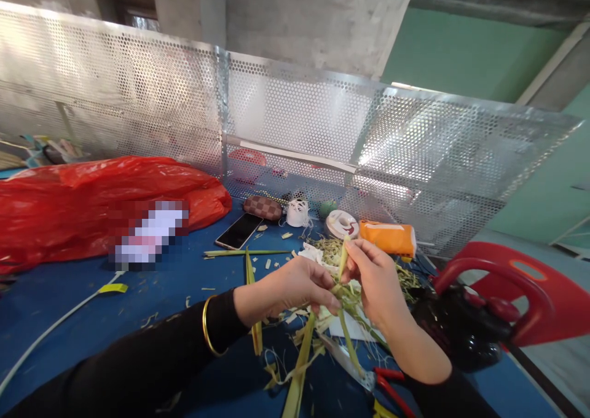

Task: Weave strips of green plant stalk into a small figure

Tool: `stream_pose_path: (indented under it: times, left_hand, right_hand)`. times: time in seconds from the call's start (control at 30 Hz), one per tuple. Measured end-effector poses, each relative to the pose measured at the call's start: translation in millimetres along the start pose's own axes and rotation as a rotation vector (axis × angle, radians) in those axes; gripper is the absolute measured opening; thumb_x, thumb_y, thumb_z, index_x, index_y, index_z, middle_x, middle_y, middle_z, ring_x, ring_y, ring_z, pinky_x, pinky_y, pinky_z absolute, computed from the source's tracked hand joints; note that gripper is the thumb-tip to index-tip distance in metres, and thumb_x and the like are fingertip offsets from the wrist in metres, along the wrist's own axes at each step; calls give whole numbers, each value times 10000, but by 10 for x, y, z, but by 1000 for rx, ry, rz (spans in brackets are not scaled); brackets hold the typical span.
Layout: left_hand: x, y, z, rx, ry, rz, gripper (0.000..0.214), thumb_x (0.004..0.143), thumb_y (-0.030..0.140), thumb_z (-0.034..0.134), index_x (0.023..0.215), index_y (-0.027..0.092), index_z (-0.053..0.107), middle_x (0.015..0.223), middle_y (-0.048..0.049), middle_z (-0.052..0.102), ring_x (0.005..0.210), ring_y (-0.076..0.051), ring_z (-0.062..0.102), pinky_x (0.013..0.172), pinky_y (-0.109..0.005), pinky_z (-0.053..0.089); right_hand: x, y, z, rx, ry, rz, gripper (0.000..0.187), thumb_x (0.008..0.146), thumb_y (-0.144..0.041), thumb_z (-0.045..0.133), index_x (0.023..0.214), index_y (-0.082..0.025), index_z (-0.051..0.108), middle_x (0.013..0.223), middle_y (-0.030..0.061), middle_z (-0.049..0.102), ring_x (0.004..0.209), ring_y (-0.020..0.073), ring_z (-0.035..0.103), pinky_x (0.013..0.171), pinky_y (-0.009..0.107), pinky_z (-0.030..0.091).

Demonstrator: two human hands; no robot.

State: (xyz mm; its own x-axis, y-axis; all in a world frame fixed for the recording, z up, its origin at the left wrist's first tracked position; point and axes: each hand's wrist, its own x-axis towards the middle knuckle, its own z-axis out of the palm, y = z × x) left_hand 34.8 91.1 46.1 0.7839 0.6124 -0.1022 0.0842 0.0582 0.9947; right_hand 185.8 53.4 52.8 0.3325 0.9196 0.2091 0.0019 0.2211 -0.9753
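Both hands meet over a blue table (175, 283), working a small bundle of green leaf strips (343, 295). My left hand (290, 286), with a gold bangle on its wrist, pinches the strips from the left. My right hand (375, 279) grips the same bundle from the right, and one strip end (343, 255) sticks up past its fingers. Longer leaf strips (299, 369) hang down and lie on the table below. Red-handled scissors (369, 378) lie beneath my right wrist.
A red plastic bag (92, 203) fills the left of the table. A phone (238, 230), a checkered pouch (262, 208), white thread spools (297, 212), an orange packet (387, 236) and leaf scraps lie before a perforated metal screen (299, 117). A red chair (516, 289) stands right.
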Motion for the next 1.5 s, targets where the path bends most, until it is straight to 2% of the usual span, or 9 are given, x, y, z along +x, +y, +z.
stream_pose_path:
  times: [0.13, 0.3, 0.43, 0.6, 0.77, 0.97, 1.23, 1.4, 1.5]
  left_hand:
    - [3, 20, 10, 32, 55, 21, 50, 594, 191, 705, 557, 158, 698, 492, 47, 550, 474, -75, 425, 498, -213, 348]
    - [-12, 18, 48, 109, 86, 44, 86, 600, 139, 650, 527, 158, 692, 433, 64, 494, 449, -67, 398, 476, -203, 327]
    - [-36, 6, 77, 129, 2, 13, 34, 586, 171, 682, 575, 154, 710, 469, 51, 543, 457, -73, 429, 486, -207, 355]
    - [-28, -53, 55, 211, -137, 24, 86, 639, 189, 654, 559, 165, 672, 463, 50, 529, 465, -77, 462, 485, -203, 331]
    - [-20, -47, 29, 99, -191, -27, 131, 675, 184, 616, 548, 155, 611, 500, 45, 541, 488, -73, 490, 547, -203, 376]
    - [-24, 5, 37, -105, -198, -105, 95, 681, 207, 633, 617, 140, 650, 652, 0, 632, 486, -71, 506, 533, -218, 384]
    - [-28, 76, -1, -231, -176, -87, 106, 622, 231, 718, 658, 133, 703, 619, 2, 608, 485, -64, 378, 474, -234, 240]
    - [-34, 30, 39, -104, -46, -75, 271, 619, 379, 784, 618, 122, 700, 570, 4, 588, 465, -60, 310, 477, -252, 195]
    - [-35, -10, 88, -55, -40, -82, 280, 614, 395, 786, 619, 126, 710, 575, -9, 617, 457, -64, 335, 483, -251, 216]
  right_hand:
    - [25, -28, -37, 15, -42, 38, 348, 752, -412, 689, 584, -187, 483, 492, -80, 468, 405, 78, 515, 460, 201, 389]
    - [49, -22, -59, -20, -83, 104, 357, 696, -414, 722, 570, -183, 480, 473, -84, 456, 399, 94, 537, 458, 208, 417]
    - [80, 46, -47, 1, -79, 135, 361, 677, -412, 734, 559, -179, 484, 458, -90, 450, 393, 88, 527, 443, 199, 413]
    - [107, 95, -41, 78, -7, 110, 364, 658, -407, 745, 546, -177, 488, 465, -85, 487, 401, 82, 534, 441, 193, 423]
    - [119, 82, -56, 180, 74, 111, 326, 629, -364, 771, 553, -169, 521, 485, -78, 519, 421, 77, 558, 449, 178, 461]
    - [136, 75, -49, 241, 127, 117, 317, 580, -371, 806, 611, -166, 566, 516, -69, 549, 432, 89, 599, 461, 177, 507]
    - [133, 101, -40, 146, 95, 136, 289, 642, -401, 766, 652, -178, 583, 557, -48, 608, 474, 119, 632, 455, 194, 508]
    - [125, 121, -40, 113, 79, 126, 259, 675, -397, 744, 680, -177, 609, 619, -15, 671, 511, 124, 639, 490, 213, 510]
    - [133, 137, -37, 150, 78, 107, 265, 665, -401, 755, 688, -176, 616, 624, -4, 675, 549, 135, 647, 525, 228, 511]
